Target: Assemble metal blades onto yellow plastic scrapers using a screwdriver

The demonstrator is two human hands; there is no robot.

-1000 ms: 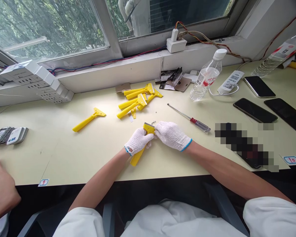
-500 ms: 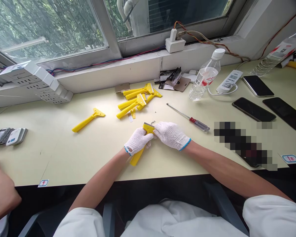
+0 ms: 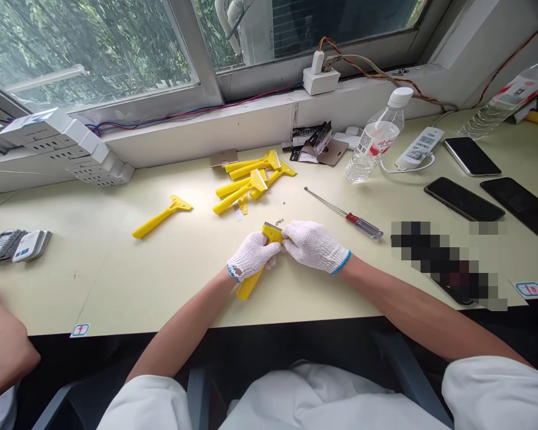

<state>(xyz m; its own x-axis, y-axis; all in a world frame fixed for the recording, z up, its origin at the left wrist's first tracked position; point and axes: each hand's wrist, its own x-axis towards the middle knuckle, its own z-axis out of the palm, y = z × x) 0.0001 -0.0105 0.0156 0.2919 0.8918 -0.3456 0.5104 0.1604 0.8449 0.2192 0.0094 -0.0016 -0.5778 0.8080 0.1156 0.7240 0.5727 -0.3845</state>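
Observation:
A yellow scraper (image 3: 251,283) is tilted between my hands, its head with the metal blade edge pointing away from me. My left hand (image 3: 253,255), in a white knit glove, is wrapped round its neck. My gloved right hand (image 3: 314,246) pinches at the right side of the head; whether a small part sits in those fingertips is hidden. Just beyond the head lie several tiny screws (image 3: 279,221). Farther back is a pile of yellow scrapers (image 3: 240,190), and a single scraper (image 3: 161,217) lies to the left. A screwdriver (image 3: 343,213) with a red and clear handle lies right of my hands.
A water bottle (image 3: 376,137) stands at the back right, near a white power strip (image 3: 419,148) and several phones (image 3: 464,199). Black packaging (image 3: 316,143) lies by the sill. White boxes (image 3: 72,149) are stacked back left. Another person's hand (image 3: 4,346) is at the left edge.
Both hands keep their hold on the scraper with almost no movement. The whole view has shifted very slightly.

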